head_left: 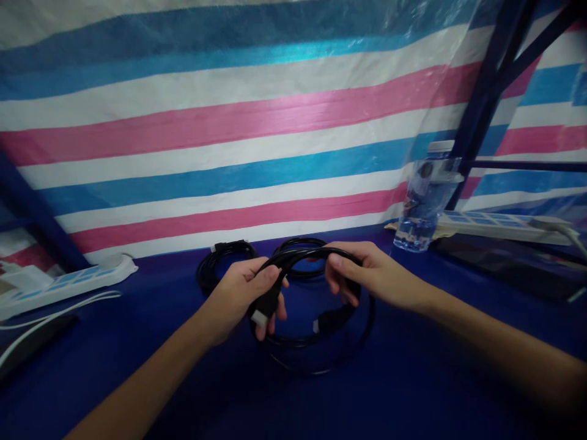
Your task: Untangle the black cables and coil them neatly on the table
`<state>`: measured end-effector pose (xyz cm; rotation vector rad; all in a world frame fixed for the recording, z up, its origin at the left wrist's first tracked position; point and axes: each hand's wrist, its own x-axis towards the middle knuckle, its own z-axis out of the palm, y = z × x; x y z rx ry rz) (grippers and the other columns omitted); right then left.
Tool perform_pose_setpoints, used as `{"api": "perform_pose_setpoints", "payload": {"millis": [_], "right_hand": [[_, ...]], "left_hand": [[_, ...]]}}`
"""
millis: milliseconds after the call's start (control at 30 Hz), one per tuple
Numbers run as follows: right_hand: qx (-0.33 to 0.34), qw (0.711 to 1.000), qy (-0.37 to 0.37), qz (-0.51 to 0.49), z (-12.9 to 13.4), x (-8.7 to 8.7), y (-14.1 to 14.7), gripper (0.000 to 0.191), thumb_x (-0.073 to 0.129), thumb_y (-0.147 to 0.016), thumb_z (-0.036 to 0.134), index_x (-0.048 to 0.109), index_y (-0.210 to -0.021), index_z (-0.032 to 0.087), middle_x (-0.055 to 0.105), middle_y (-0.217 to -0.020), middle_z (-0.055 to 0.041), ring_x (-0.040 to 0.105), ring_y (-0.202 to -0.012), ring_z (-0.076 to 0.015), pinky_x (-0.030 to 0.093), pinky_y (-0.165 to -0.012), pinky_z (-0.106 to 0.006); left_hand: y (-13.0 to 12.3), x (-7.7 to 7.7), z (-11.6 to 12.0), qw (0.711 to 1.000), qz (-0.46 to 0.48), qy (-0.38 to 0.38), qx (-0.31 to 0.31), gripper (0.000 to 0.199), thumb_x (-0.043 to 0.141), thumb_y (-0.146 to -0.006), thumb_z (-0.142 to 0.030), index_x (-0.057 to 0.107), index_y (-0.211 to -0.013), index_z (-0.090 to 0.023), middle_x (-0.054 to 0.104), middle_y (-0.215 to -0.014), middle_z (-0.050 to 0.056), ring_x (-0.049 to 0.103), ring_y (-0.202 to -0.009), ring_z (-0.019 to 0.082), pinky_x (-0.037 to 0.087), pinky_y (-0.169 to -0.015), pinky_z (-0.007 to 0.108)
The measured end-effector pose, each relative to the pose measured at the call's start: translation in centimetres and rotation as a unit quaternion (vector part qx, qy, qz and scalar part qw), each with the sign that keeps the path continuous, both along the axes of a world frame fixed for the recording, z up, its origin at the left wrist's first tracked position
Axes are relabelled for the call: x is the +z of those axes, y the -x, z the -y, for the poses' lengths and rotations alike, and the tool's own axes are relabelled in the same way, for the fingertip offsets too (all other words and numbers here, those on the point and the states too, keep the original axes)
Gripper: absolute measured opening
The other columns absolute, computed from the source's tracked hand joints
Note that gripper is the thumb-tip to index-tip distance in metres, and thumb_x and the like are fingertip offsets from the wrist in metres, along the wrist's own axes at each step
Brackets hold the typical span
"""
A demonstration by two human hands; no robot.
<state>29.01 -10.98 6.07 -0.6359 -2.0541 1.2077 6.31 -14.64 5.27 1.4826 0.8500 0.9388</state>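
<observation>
Between my two hands is a looped black cable with flat metal-tipped plugs, which looks like an HDMI cable. My left hand is closed around the bundled loops, and one plug points down beside its fingers. On the other side, my right hand grips the loops with curled fingers. A second plug hangs below it, pointing left. The lower loops droop toward the table. Behind my hands, another coiled black cable and a further coil, partly hidden, lie on the blue table.
A clear plastic cup and bottle of water stand at the back right. White power strips lie on the left and right. Dark flat devices rest near both strips. A striped plastic sheet hangs behind, between dark metal posts.
</observation>
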Motion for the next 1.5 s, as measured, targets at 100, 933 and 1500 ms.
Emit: {"api": "perform_pose_setpoints", "payload": {"millis": [100, 933, 1500], "right_hand": [[0.006, 1.0, -0.005, -0.009, -0.3, -0.5, -0.1, 0.033, 0.047, -0.088, 0.045, 0.054, -0.081, 0.013, 0.053, -0.06, 0.0019, 0.047, -0.042, -0.0045, 0.039, -0.04, -0.017], [0.012, 0.989, 0.142, -0.046, 1.1, -0.4, 1.0, 0.021, 0.055, -0.086, 0.033, 0.055, -0.099, 0.017, 0.034, -0.039, 0.0113, 0.03, -0.03, -0.002, 0.029, -0.036, -0.015], [0.05, 0.986, 0.156, 0.021, 2.4, 0.6, 1.2, 0.037, 0.06, -0.082, 0.039, 0.045, -0.109, 0.018, 0.043, -0.051, 0.0091, 0.036, -0.037, -0.0019, 0.031, -0.037, -0.013]], "left_hand": [[0.3, 0.4, 0.1, 0.992, -0.007, 0.07, -0.101, 0.039, 0.049, -0.081, -0.056, 0.051, -0.09, -0.017, 0.063, -0.06, 0.005, 0.052, -0.037, 0.012, 0.035, -0.03, 0.016], [0.4, -1.4, -1.1, 0.727, -0.336, -0.532, 0.277, 0.027, 0.045, -0.089, -0.029, 0.05, -0.116, -0.022, 0.059, -0.103, 0.005, 0.057, -0.095, 0.018, 0.044, -0.08, 0.031], [0.6, 1.1, -0.1, 0.853, -0.382, -0.281, 0.218, 0.03, 0.04, -0.075, -0.016, 0.064, -0.093, -0.022, 0.065, -0.077, 0.001, 0.059, -0.068, 0.016, 0.041, -0.062, 0.029]]}}
